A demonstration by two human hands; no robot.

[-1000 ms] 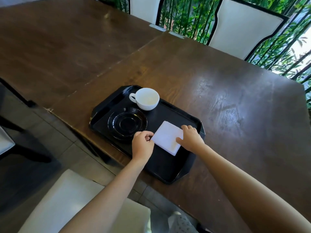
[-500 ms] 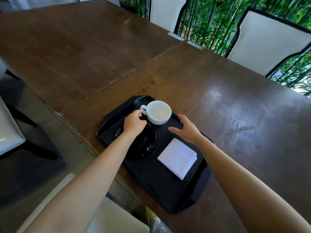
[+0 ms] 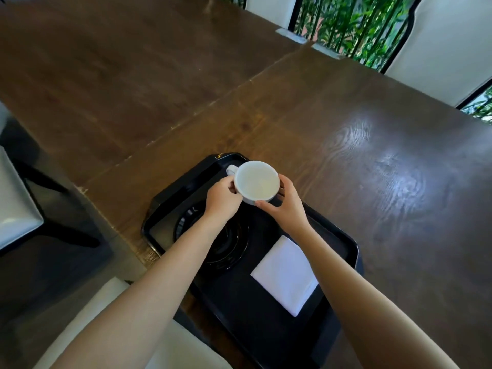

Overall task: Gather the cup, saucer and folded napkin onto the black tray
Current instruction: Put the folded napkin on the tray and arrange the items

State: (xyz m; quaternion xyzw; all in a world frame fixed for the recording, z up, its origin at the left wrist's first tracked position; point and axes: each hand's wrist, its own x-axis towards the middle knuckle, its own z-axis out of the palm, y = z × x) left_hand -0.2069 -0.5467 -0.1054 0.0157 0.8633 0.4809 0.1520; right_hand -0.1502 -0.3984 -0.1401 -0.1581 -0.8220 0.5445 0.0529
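Both hands, left [image 3: 222, 197] & right [image 3: 287, 206], clasping round white ceramic cup [image 3: 256, 181] over far end of black plastic tray [image 3: 343, 242]. Glossy black saucer [image 3: 229, 249] & folded white napkin [image 3: 286, 274] already aboard. Risk: off-centre set-down w/ cup tipping on saucer rim.

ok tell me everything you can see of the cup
The cup is white, glossy like ceramic, wide and round, with a small loop handle at its far left. It is upright and looks empty. Both hands grip it, left hand and right hand, over the far end of the tray, beyond the saucer.
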